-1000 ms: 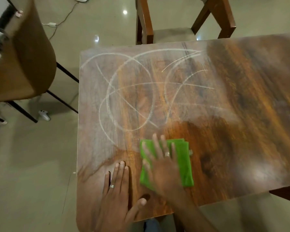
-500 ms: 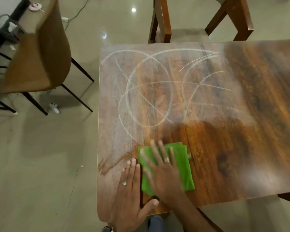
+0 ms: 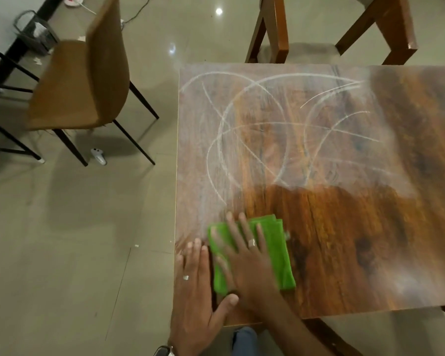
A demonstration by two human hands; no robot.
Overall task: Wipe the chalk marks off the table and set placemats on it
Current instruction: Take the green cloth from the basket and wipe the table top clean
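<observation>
Pressing down flat, the right hand lies on the green cloth, with its fingers straight and spread out, not curled around anything. The cloth is folded into a long shape, and its long side runs away from the person, tilted a little to the left. It sits on the surface near the front left corner. The left hand lies flat just beside the cloth on its left, close to the left edge, with its fingers straight too and its thumb reaching toward the cloth. It holds nothing and looks like it is only steadying the person. The chalk marks are big white loops and lines, and they lie farther away from the person, up past the fingertips of the right hand. A few faint lines also come down near the left edge, just above the left hand. The wood around the cloth and to its right looks dark and clean, so I think that part is already wiped. The right hand is the one on the cloth, so it is best placed to push it forward into the loops. Most of the chalk is not wiped yet. I see no placemats anywhere here. A brown chair stands on the floor to the left, well apart.
</observation>
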